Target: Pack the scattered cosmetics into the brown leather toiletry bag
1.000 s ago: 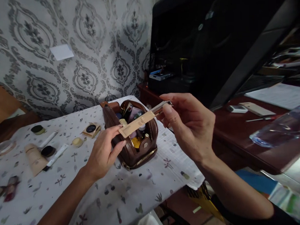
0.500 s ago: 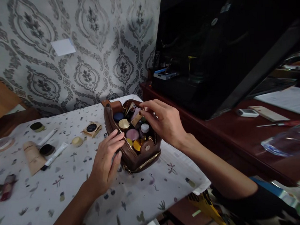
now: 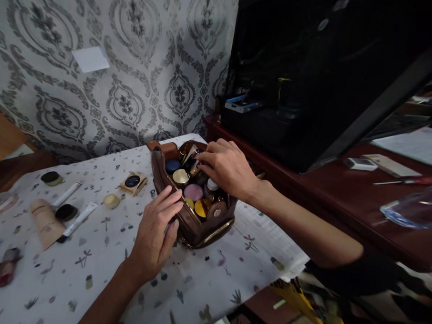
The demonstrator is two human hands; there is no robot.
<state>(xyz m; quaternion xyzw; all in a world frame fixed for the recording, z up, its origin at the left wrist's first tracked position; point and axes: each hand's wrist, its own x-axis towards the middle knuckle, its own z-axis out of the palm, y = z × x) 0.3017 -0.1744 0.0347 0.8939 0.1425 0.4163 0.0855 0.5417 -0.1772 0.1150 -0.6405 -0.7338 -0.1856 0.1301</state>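
Note:
A brown leather makeup bag (image 3: 219,231) lies unzipped on the cloth, filled with cosmetics. Inside are a round gold lid (image 3: 181,176), a mauve round container (image 3: 193,191), a yellow-orange round container (image 3: 202,208) and a dark blue round lid (image 3: 172,165). My right hand (image 3: 228,170) reaches in from the right, thumb and fingers closed at the end of a small gold-beige tube (image 3: 194,170); the fingers partly hide the tube. Against the bag's near left edge, my left hand (image 3: 156,231) rests with fingers stretched out, holding nothing.
On the patterned tablecloth (image 3: 133,242) at left lie a beige squeeze tube (image 3: 47,222), a slim white tube (image 3: 80,219), a dark-lidded jar (image 3: 66,212) and a gold compact (image 3: 133,183). A large black screen (image 3: 305,81) stands on the red-brown desk (image 3: 346,194) at right.
My right hand has moved slightly left and lower into the bag, bringing the gold-beige tube down among the cosmetics. My left hand stays at the bag's edge.

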